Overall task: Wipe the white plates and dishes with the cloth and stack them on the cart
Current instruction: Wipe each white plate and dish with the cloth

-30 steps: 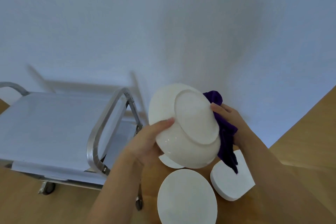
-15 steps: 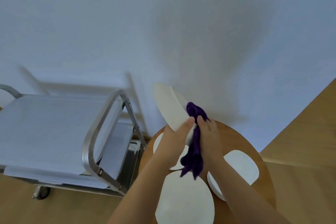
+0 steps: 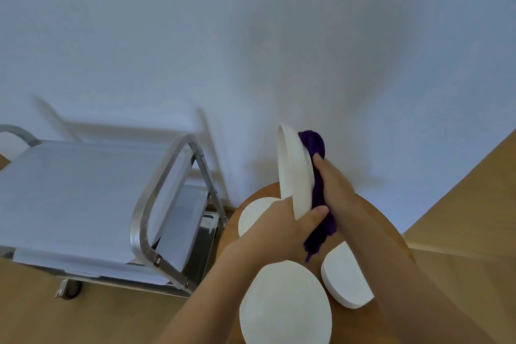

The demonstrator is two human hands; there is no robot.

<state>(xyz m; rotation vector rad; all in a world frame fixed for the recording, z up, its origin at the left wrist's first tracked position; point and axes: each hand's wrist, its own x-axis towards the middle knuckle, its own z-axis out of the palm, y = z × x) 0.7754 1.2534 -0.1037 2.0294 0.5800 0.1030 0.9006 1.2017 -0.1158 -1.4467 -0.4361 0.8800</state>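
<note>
the round wooden worktop (image 3: 371, 220) ends just right of the steel cart (image 3: 156, 198), with only a narrow gap of floor between them; the cart's white top shelf (image 3: 78, 193) lies bare on the left, and the wall stands close behind both. one white dish (image 3: 294, 173) is held on edge above the worktop's far side. the left hand (image 3: 282, 229) grips its near rim, thumb on the right face. the right hand (image 3: 335, 190) presses a purple cloth (image 3: 318, 193) flat against that face, its fingers mostly straight. three more white plates lie on the worktop: one at the near edge (image 3: 284, 304), one to the right (image 3: 346, 279) partly under the right forearm, one on the left (image 3: 251, 215) half hidden behind the left hand. the cart's left end is cut off, and one wheel (image 3: 69, 289) shows.
</note>
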